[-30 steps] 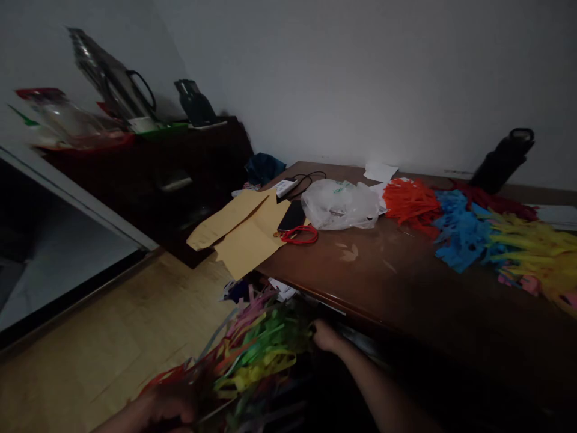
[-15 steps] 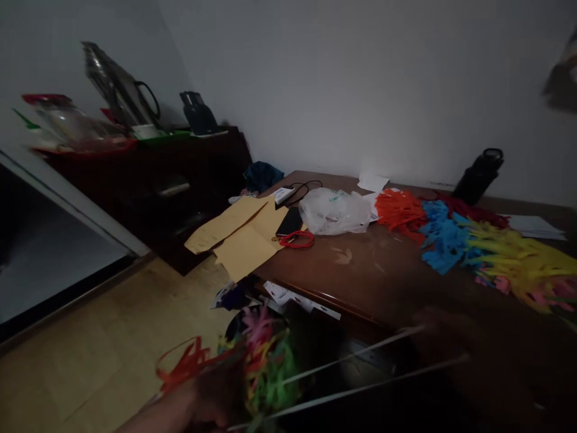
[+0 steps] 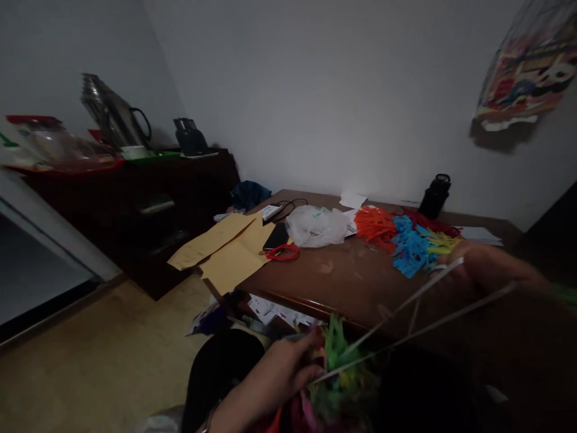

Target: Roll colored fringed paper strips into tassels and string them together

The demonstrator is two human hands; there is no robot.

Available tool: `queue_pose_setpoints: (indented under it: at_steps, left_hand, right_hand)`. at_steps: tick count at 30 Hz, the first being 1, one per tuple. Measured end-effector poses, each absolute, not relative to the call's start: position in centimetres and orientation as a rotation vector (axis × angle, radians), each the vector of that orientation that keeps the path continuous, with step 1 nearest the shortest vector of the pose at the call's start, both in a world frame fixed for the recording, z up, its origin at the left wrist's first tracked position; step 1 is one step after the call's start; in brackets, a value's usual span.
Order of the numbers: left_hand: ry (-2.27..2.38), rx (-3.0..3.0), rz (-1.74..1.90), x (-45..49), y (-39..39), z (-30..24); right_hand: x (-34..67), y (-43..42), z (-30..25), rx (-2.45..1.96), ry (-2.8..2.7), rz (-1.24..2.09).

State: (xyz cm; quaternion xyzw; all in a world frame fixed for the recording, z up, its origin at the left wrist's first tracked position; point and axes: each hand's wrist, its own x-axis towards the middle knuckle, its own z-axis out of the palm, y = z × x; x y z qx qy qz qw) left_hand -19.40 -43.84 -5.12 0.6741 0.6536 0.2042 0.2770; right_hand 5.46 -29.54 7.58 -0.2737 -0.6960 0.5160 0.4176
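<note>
My left hand [image 3: 282,373] is at the bottom centre, fingers pinched on a bunch of coloured paper fringes [image 3: 340,373] strung on white strings [image 3: 406,316]. The two strings run taut up and right to my right hand [image 3: 489,270], which is blurred and closed around their far end above the brown table [image 3: 342,279]. On the table behind lie piles of orange fringes [image 3: 374,224], blue fringes [image 3: 408,249] and yellow fringes [image 3: 439,242].
The table also holds a clear plastic bag [image 3: 315,225], a phone [image 3: 276,236], a red loop [image 3: 283,252], manila envelopes [image 3: 225,252] overhanging its left edge, and a black bottle [image 3: 433,195]. A dark sideboard [image 3: 135,204] with a kettle [image 3: 112,114] stands left. A poster [image 3: 523,72] hangs on the wall.
My right hand has pulled the strings up and to the right, stretching them taut. The fringe bunch has bunched up by my left hand. The view has lifted and turned right.
</note>
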Motion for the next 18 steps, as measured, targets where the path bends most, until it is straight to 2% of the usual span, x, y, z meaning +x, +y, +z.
queue_pose_setpoints:
  at_steps: [6, 10, 15, 18]
  left_hand:
    - [1.617, 1.874, 0.517, -18.4, -42.7, -6.6]
    - [1.582, 1.860, 0.610, -17.5, -42.3, -7.8]
    - [1.418, 1.885, 0.844, -13.5, -39.8, -8.6]
    - [1.254, 1.925, 0.869, -11.0, -38.3, -9.4]
  right_hand:
    - [5.4, -29.7, 9.5, -0.753, -1.584, 1.385]
    - [5.3, -30.2, 9.4, -0.688, -1.737, 1.518]
    - [4.4, -31.6, 10.3, -0.595, -2.024, 1.308]
    - [4.2, -32.1, 11.5, -0.612, -1.890, 1.313]
